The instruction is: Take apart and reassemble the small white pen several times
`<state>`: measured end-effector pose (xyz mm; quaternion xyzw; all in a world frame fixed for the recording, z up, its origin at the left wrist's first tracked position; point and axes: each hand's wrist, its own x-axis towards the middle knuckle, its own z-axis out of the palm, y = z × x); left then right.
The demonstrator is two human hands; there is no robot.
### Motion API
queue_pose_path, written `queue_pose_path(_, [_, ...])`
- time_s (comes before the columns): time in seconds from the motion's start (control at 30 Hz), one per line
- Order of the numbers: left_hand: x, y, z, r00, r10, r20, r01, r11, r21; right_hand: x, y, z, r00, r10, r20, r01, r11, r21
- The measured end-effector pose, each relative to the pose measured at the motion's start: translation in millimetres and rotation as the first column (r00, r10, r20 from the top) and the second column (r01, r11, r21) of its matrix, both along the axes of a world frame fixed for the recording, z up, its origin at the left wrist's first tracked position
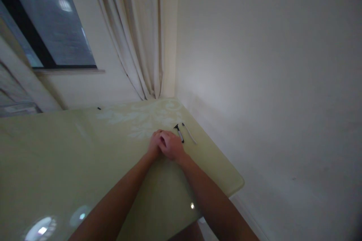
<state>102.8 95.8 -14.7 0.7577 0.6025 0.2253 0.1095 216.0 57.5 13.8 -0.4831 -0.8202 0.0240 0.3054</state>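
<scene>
My left hand (154,145) and my right hand (171,145) are clasped together over the table, fingers closed against each other. No object shows in either one, though the inner sides of the palms are hidden. Just beyond my right hand lies a razor (179,133) with a black head and a black and light grey handle. To its right is a toothbrush (190,134) with a thin white handle and dark bristles at the far end. Both lie on the table apart from each other; the razor's near end is close to my right wrist.
The glossy pale green table (70,158) has a white leaf pattern near its far corner. A small black item (98,108) lies by the far edge. A bare wall (268,83) borders the table's right side; a curtain (141,37) and a window (70,26) stand behind.
</scene>
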Motion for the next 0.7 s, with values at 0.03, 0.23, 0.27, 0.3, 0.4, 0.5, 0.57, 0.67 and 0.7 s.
queue_pose_path(0.03, [-9.1,-3.7,2.0,0.999,-0.036,0.003,0.036,0.999,0.003,4.8,4.3,-1.0,0.996,-0.087,-0.023,0.087,0.996,-0.017])
queue_pose_path(0.23, [-120.2,-40.5,-2.7,1.0,-0.008,-0.017,0.008,0.999,0.042,28.9,21.7,-10.1,0.932,-0.358,0.063,0.363,0.925,-0.114])
queue_pose_path(0.27, [-141.7,-47.3,-3.8,0.998,0.043,-0.041,-0.041,0.998,0.036,31.4,22.6,-11.7,0.926,-0.37,0.077,0.377,0.919,-0.118])
queue_pose_path(0.3, [-161.2,-53.7,-4.3,0.992,0.105,-0.07,-0.103,0.994,0.036,33.5,23.0,-13.2,0.92,-0.382,0.09,0.391,0.913,-0.119])
queue_pose_path(0.4, [-200.0,-67.3,-0.8,0.938,0.311,-0.152,-0.311,0.95,0.023,39.1,23.1,-17.0,0.897,-0.421,0.135,0.437,0.892,-0.117])
queue_pose_path(0.5, [-209.9,-70.6,6.0,0.91,0.372,-0.185,-0.381,0.924,-0.015,47.1,24.8,-20.5,0.864,-0.474,0.171,0.496,0.86,-0.121])
queue_pose_path(0.57, [-209.0,-69.1,8.8,0.915,0.362,-0.175,-0.376,0.925,-0.051,53.8,27.5,-22.4,0.851,-0.492,0.183,0.517,0.847,-0.125])
queue_pose_path(0.67, [-208.5,-66.2,8.6,0.94,0.32,-0.122,-0.334,0.936,-0.114,58.7,31.5,-23.3,0.856,-0.495,0.148,0.513,0.85,-0.122])
queue_pose_path(0.7, [-209.4,-65.5,7.6,0.948,0.302,-0.1,-0.313,0.941,-0.128,56.5,32.0,-22.9,0.871,-0.476,0.123,0.489,0.864,-0.119])
